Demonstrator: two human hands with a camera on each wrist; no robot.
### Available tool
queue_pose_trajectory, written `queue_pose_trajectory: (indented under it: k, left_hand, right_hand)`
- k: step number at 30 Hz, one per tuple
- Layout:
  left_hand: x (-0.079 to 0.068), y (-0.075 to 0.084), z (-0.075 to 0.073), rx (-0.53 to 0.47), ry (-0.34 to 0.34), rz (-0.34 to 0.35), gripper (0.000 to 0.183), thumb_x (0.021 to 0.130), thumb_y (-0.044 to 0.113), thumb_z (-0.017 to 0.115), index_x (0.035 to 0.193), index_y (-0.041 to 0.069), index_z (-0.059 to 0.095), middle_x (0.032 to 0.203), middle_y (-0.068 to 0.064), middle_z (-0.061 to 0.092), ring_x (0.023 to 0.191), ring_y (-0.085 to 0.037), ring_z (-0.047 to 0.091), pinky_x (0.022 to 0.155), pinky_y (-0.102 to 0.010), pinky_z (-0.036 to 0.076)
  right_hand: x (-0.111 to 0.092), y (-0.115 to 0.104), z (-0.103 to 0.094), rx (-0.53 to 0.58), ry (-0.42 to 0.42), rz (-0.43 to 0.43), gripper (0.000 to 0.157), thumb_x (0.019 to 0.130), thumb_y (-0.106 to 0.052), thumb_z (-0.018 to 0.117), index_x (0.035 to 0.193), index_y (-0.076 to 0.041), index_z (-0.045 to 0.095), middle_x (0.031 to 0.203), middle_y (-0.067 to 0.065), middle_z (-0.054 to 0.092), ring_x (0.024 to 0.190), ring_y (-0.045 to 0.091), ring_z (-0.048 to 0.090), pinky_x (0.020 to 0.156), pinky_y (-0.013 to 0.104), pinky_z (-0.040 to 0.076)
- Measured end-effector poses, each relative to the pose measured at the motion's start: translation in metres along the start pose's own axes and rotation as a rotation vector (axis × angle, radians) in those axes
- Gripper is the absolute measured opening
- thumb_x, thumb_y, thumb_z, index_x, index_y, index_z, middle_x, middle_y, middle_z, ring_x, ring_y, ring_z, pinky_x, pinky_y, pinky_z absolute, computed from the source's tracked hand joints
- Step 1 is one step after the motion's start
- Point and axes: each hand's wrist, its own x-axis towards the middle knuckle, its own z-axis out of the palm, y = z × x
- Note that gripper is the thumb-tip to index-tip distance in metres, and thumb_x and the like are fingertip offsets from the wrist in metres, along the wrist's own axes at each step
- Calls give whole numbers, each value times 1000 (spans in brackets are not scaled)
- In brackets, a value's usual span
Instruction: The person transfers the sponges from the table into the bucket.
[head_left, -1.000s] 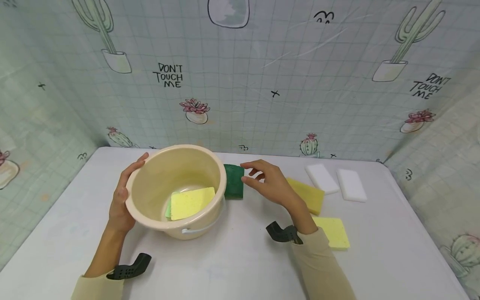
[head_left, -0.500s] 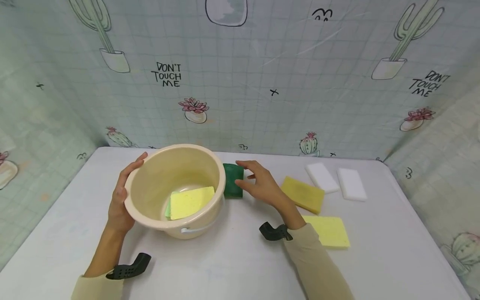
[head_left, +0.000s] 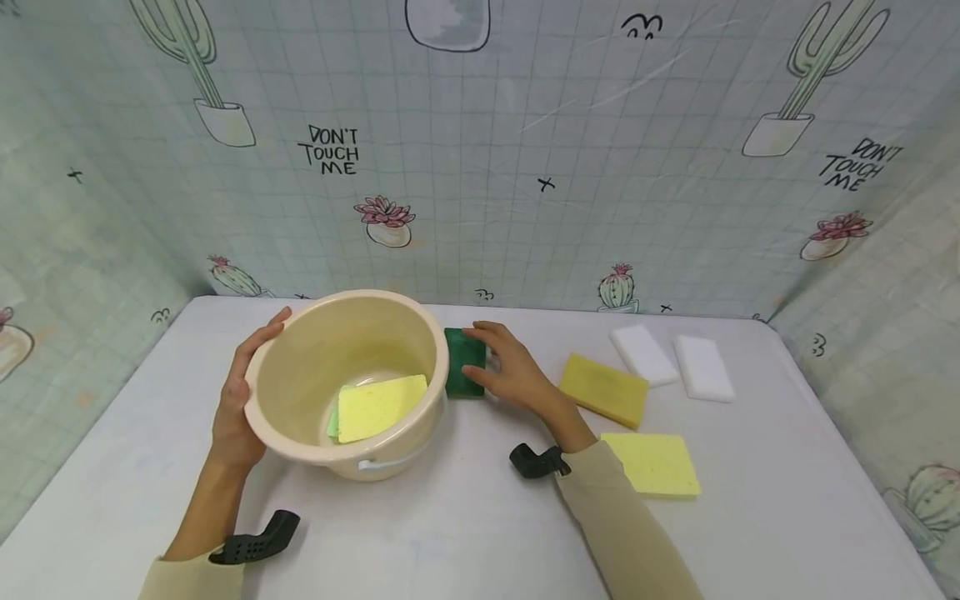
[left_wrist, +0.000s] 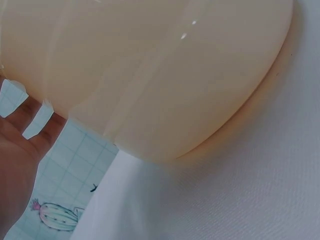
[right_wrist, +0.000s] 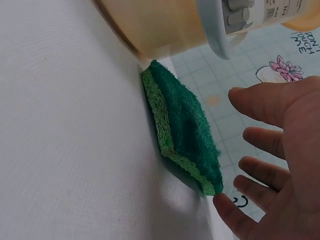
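Observation:
My left hand [head_left: 236,417] grips the left side of a cream plastic bucket [head_left: 303,362], its fingers along the outer wall under the rim. In the left wrist view some fingers [left_wrist: 50,132] show against the bucket's wall [left_wrist: 150,75]. The bucket's mouth tilts toward me; inside lie a pale yellow sponge [head_left: 382,407] and a light green piece partly under it. Right of the bucket, a dark green scouring sponge [head_left: 459,379] lies flat, lighter green underneath. My right hand [head_left: 513,367] hovers over its right side, fingers spread, thumb apart and nothing held.
A mustard-yellow sponge [head_left: 603,390] and a pale yellow sponge [head_left: 656,465] lie right of my right forearm. Behind them are two white foam blocks, one [head_left: 643,356] left of the other [head_left: 703,368]. A patterned cloth [head_left: 480,167] backs the white table [head_left: 420,542].
My right hand has moved left and now overlaps the green scouring sponge. The left hand and bucket have hardly moved.

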Motion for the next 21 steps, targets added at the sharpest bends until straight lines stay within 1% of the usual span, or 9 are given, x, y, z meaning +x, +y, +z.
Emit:
queue_pose_trajectory:
  k: [4, 8, 15, 21]
  left_hand:
    - [0, -1, 1, -2, -4, -1, 61, 96, 38, 47, 146, 6, 33, 157, -10, 16, 138, -29, 24, 104, -26, 36]
    - [1, -1, 1, -4, -12, 4, 61, 96, 36, 46, 146, 6, 32, 157, -11, 16, 138, -29, 24, 105, -26, 36]
    - [1, 0, 1, -7, 0, 2, 61, 96, 36, 46, 146, 5, 32, 157, -10, 17, 139, -29, 23, 105, -26, 36]
    - [1, 1, 0, 8, -9, 10, 61, 97, 36, 44, 147, 4, 30, 157, -11, 17, 139, -28, 23, 105, -26, 35]
  right_hand:
    - [3, 2, 1, -22, -46, -1, 61, 91, -31, 65, 143, -10, 42, 151, 11, 31, 136, 29, 32, 108, 48, 31]
    - [5, 3, 3, -62, -86, 10, 64, 92, -33, 63, 147, -11, 36, 154, 10, 26, 139, 28, 27, 110, 47, 28]
    - [7, 5, 4, -79, -57, 33, 62, 93, -34, 62, 146, -13, 38, 154, 9, 27, 139, 28, 28, 110, 46, 28]
    - [6, 4, 4, -102, -76, 69, 60, 93, -35, 61, 145, -14, 40, 153, 10, 30, 139, 29, 28, 110, 47, 27]
